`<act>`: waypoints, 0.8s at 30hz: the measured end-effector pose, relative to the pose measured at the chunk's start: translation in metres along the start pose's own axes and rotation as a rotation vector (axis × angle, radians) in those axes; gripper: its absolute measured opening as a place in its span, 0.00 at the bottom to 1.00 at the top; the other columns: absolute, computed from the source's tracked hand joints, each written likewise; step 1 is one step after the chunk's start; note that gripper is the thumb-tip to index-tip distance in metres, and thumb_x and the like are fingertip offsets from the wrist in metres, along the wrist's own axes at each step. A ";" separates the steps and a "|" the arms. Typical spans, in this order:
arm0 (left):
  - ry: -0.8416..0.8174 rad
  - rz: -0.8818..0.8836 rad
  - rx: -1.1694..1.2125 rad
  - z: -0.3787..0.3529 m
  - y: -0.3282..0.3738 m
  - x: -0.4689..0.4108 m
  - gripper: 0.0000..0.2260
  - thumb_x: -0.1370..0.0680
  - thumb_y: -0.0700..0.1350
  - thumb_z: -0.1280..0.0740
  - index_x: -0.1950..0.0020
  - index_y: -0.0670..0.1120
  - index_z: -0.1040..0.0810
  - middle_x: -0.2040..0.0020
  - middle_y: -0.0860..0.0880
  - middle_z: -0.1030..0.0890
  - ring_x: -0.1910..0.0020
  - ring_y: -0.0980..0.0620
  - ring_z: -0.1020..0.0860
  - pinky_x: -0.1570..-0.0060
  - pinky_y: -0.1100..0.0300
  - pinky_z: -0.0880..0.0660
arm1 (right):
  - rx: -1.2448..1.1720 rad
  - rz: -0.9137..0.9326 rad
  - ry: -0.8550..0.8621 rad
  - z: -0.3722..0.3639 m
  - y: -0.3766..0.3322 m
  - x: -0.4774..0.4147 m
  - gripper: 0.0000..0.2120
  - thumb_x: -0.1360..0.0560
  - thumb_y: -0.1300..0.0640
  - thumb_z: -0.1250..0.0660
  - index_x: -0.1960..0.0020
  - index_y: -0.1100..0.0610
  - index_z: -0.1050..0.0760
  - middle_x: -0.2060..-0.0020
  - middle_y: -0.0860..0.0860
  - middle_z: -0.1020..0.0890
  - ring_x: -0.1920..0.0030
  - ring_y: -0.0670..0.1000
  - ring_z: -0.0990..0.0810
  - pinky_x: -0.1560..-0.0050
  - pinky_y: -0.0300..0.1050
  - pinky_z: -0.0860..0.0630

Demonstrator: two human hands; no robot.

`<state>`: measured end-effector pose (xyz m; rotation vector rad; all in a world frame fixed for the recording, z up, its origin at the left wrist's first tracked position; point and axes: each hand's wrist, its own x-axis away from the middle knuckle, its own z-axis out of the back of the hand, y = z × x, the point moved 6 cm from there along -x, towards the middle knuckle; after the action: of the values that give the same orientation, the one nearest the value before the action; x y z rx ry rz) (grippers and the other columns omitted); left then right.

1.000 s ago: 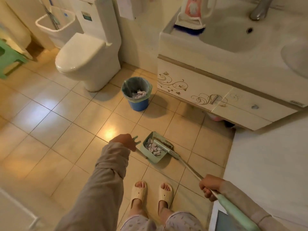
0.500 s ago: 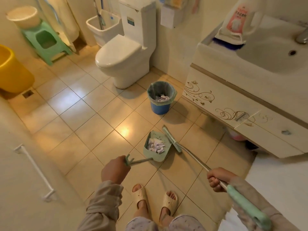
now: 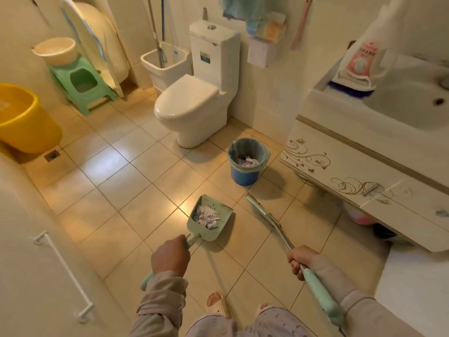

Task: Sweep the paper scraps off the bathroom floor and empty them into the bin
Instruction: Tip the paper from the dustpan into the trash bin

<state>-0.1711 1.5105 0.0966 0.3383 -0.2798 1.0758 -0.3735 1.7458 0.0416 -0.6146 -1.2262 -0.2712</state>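
At frame centre, the left hand (image 3: 170, 257) is gripping a green dustpan (image 3: 210, 218) carrying paper scraps (image 3: 207, 218). The right hand (image 3: 300, 261) is holding the broom (image 3: 272, 221) at lower right. Above them, a blue bin (image 3: 246, 164) is standing beside the toilet (image 3: 192, 105).

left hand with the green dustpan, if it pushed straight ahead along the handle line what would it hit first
Probably the blue bin with the grey liner. The left hand points the green plastic dustpan up and to the right, with bare tile between pan and bin. Depth is unclear, so it might pass just left of it.

My green dustpan (image 3: 211, 218) holds a heap of white paper scraps (image 3: 207, 217). The broom (image 3: 268, 218) slants beside it, head down on the tiles. The blue, liner-fitted bin (image 3: 246, 175) stands upright beyond, scraps inside.
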 end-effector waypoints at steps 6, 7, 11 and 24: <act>0.079 0.022 0.068 0.029 -0.030 -0.015 0.07 0.20 0.47 0.39 0.45 0.50 0.23 0.61 0.52 0.23 0.63 0.52 0.24 0.61 0.61 0.25 | 0.001 -0.094 -0.056 -0.029 0.009 -0.021 0.12 0.24 0.68 0.49 0.65 0.61 0.37 0.85 0.51 0.36 0.90 0.45 0.39 0.85 0.29 0.37; 0.099 0.023 0.082 0.035 -0.035 -0.016 0.07 0.20 0.47 0.39 0.45 0.49 0.23 0.61 0.52 0.23 0.63 0.53 0.25 0.62 0.63 0.27 | -0.001 -0.112 -0.065 -0.034 0.011 -0.023 0.12 0.24 0.68 0.49 0.65 0.61 0.37 0.87 0.51 0.36 0.90 0.46 0.39 0.84 0.29 0.37; 0.195 0.055 0.136 0.055 -0.045 -0.021 0.08 0.21 0.48 0.37 0.44 0.49 0.22 0.62 0.53 0.24 0.65 0.53 0.26 0.65 0.63 0.29 | -0.068 -0.118 -0.116 -0.051 0.005 -0.024 0.14 0.26 0.66 0.45 0.70 0.59 0.37 0.85 0.53 0.34 0.88 0.49 0.36 0.83 0.32 0.34; 0.424 -0.076 0.134 0.098 0.012 -0.028 0.10 0.20 0.48 0.39 0.41 0.47 0.25 0.66 0.50 0.26 0.69 0.51 0.28 0.66 0.60 0.30 | -0.536 -0.065 -0.248 -0.031 -0.052 -0.019 0.11 0.22 0.63 0.46 0.62 0.64 0.32 0.85 0.56 0.29 0.89 0.49 0.31 0.86 0.31 0.32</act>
<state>-0.2002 1.4541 0.1769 0.2305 0.1825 1.0659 -0.3815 1.6833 0.0330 -1.0960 -1.4221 -0.6027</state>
